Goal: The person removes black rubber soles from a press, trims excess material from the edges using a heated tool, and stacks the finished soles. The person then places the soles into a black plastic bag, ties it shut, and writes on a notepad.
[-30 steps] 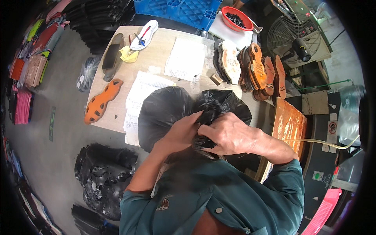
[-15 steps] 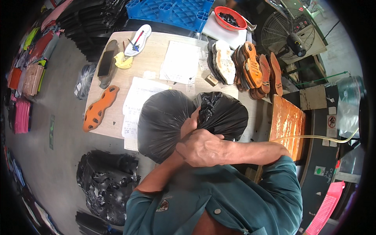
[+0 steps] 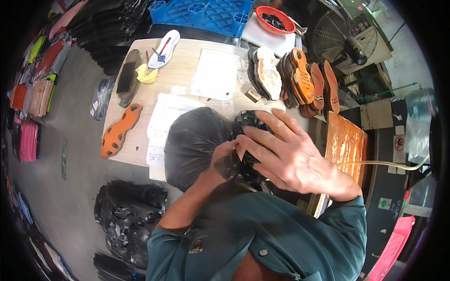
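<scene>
A full black plastic bag (image 3: 194, 145) bulges in front of my chest, over the near edge of the table. My left hand (image 3: 224, 157) is closed around its gathered neck, and part of its fingers is hidden behind the plastic. My right hand (image 3: 290, 157) is spread open, back upward, over the bag's loose top end (image 3: 248, 121). Its fingertips reach across the crumpled plastic beside my left hand. What is inside the bag cannot be seen.
On the wooden table (image 3: 185, 44) lie paper sheets (image 3: 214, 72), a phone (image 3: 126, 77), a white sole (image 3: 164, 49) and an orange sole (image 3: 121, 131). Stacked soles (image 3: 300, 79) stand at the right, below a fan (image 3: 347, 42). Black scrap material (image 3: 129, 220) sits on the floor at left.
My right hand has opened from its grip at the bag's neck and moved right and up over the loose end. That puffed-out end has collapsed. My left hand keeps its hold.
</scene>
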`<state>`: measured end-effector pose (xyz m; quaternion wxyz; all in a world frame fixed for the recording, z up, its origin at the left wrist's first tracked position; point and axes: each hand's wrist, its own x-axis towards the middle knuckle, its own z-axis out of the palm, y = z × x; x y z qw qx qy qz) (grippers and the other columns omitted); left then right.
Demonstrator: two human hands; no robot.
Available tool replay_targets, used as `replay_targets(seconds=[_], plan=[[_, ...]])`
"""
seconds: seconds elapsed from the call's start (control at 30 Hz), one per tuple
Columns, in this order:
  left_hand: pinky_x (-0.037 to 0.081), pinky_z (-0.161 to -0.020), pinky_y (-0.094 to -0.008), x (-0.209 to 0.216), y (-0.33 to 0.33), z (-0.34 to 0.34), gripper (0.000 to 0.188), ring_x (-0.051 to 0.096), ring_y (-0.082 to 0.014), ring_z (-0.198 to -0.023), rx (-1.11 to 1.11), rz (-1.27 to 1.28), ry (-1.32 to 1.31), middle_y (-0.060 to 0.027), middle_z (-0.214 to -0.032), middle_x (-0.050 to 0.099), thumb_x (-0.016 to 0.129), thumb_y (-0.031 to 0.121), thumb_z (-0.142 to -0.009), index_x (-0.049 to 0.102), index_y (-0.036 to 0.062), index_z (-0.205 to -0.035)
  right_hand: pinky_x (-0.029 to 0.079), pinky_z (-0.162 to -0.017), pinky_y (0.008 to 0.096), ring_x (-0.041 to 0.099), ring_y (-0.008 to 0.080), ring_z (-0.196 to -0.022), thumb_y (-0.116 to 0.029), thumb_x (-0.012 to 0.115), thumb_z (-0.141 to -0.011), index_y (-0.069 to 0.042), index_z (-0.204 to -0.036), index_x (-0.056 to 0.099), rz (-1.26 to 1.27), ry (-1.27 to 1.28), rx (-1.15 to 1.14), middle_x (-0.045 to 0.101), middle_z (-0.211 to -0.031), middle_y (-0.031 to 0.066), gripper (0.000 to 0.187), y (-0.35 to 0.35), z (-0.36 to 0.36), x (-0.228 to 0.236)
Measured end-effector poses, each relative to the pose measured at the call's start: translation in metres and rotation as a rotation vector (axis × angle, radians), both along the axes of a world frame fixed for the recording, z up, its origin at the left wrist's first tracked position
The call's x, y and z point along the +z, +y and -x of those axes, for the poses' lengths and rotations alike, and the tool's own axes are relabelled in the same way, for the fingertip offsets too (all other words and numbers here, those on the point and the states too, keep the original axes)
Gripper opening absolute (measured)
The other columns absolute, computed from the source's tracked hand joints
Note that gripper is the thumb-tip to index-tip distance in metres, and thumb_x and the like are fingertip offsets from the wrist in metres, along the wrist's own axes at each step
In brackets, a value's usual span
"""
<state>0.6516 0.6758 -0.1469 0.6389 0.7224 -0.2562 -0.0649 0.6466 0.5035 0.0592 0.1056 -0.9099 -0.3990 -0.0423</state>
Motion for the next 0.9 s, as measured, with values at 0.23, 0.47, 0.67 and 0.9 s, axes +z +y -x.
replay_targets(seconds=[0.23,0.47,0.67,0.9], plan=[[0.052,-0.075,-0.0380,0.023,0.005,-0.005,0.023,0.065,-0.0355,-0.082,-0.059,-0.303,-0.028,-0.0169,-0.091,0.068,0.056,0.018,-0.105,0.066,-0.0005,-0.097,0.051,-0.078,0.0374,0.064,0.0218,-0.084,-0.014,0.061,-0.084,-0.001,-0.103,0.066,0.279,0.013,0.094,0.058,-0.087,0.0061,0.023,-0.020,-0.020,-0.074],[0.055,-0.079,-0.0381,0.039,0.022,-0.018,0.029,0.069,-0.0346,-0.089,-0.158,-0.119,-0.021,-0.0170,-0.097,0.073,0.057,0.026,-0.107,0.071,0.0008,-0.107,0.050,-0.061,0.0436,0.065,0.0338,-0.065,-0.017,0.062,-0.100,-0.001,-0.087,0.061,0.056,0.264,0.043,0.059,-0.073,0.0138,0.020,-0.035,-0.020,-0.086],[0.055,-0.073,-0.0412,0.057,0.029,-0.050,0.050,0.071,-0.0298,-0.082,-0.356,-0.474,0.201,-0.0171,-0.087,0.074,0.055,0.045,-0.108,0.071,-0.0022,-0.106,0.045,-0.056,0.0401,0.058,0.0261,-0.056,-0.018,0.058,-0.106,0.001,-0.085,0.058,-0.418,0.787,-0.248,0.053,-0.064,0.0161,0.028,-0.026,-0.003,-0.082],[0.054,-0.082,-0.0321,0.058,0.023,-0.054,0.037,0.068,-0.0136,-0.091,-0.412,-0.230,0.418,-0.0090,-0.093,0.075,0.063,0.036,-0.105,0.075,0.0010,-0.107,0.051,-0.058,0.0422,0.065,0.0312,-0.068,-0.002,0.073,-0.091,0.002,-0.099,0.062,-0.429,0.367,-0.330,0.062,-0.080,0.0152,0.014,0.015,0.053,-0.109]])
